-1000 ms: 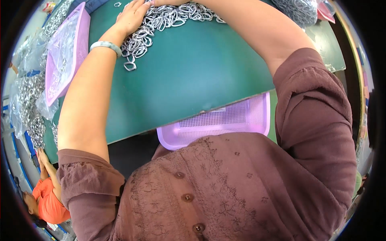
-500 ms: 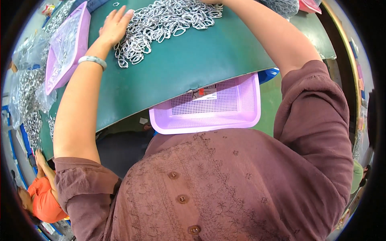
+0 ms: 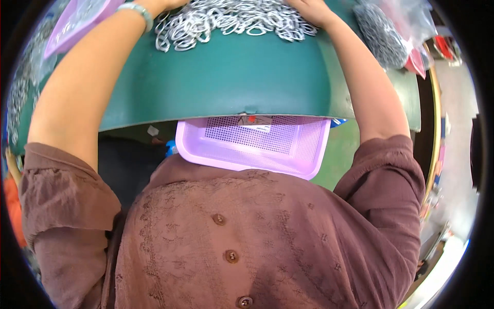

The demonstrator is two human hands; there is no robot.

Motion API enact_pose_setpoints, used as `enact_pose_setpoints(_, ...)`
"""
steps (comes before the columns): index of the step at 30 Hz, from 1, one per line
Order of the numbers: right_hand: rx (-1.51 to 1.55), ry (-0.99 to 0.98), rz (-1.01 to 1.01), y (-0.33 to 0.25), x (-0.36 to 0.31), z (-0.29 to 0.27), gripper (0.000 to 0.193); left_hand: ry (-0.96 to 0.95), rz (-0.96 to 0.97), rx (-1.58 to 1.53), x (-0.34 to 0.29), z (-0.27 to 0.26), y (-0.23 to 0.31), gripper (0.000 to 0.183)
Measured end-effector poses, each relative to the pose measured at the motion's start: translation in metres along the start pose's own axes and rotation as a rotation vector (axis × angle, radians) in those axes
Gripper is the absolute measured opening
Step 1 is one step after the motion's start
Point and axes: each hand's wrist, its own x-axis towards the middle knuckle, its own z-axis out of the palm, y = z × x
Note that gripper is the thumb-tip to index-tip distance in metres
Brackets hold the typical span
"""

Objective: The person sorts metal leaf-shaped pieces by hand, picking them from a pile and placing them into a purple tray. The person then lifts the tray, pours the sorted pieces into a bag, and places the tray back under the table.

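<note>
A broad heap of silver metal links (image 3: 236, 18), shaped like small loops, lies on the green tabletop (image 3: 216, 77) at the far side. At the heap's left end is my left hand (image 3: 163, 4), its fingers cut off by the upper edge of the picture. A pale bangle (image 3: 138, 11) circles that wrist. My right hand (image 3: 315, 11) rests against the heap's right end, palm down, its visible fingers stretched out over the links. The fingertips run out of view at the top.
Below the table's front edge, against my body, sits a lilac plastic basket (image 3: 247, 159) with a label inside. Another lilac tray (image 3: 77, 26) holding clear plastic stands at the far left. Bagged metal pieces (image 3: 381, 36) and a pink container (image 3: 416, 63) lie at the far right.
My view has turned and shifted. My left hand has gone forward, partly out of the picture, and my right hand has come down along the heap's right side. The heap looks more gathered.
</note>
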Motion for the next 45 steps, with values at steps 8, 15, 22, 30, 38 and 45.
enact_pose_setpoints(8,0.036,-0.037,-0.036,-0.021,0.008,-0.006,0.063,0.045,-0.052,-0.406,-0.059,-0.007,0.024,0.076)
enact_pose_setpoints(15,0.118,0.002,-0.139,-0.027,0.002,-0.001,0.057,0.071,-0.039,-0.394,-0.075,-0.013,0.04,0.078)
enact_pose_setpoints(22,0.13,0.034,-0.188,-0.034,-0.012,-0.004,0.055,0.084,-0.013,-0.363,-0.085,-0.018,0.056,0.081)
enact_pose_setpoints(30,0.506,-0.13,-0.123,-0.061,-0.016,-0.026,0.041,0.041,0.02,-0.287,-0.096,-0.013,0.053,0.079)
enact_pose_setpoints(38,0.182,-0.251,-0.364,-0.068,0.008,-0.024,0.066,0.07,0.108,-0.318,-0.098,-0.013,0.058,0.081)
enact_pose_setpoints(45,0.231,-0.27,-0.312,-0.07,0.032,-0.037,0.061,0.092,0.094,-0.342,-0.108,-0.011,0.054,0.083)
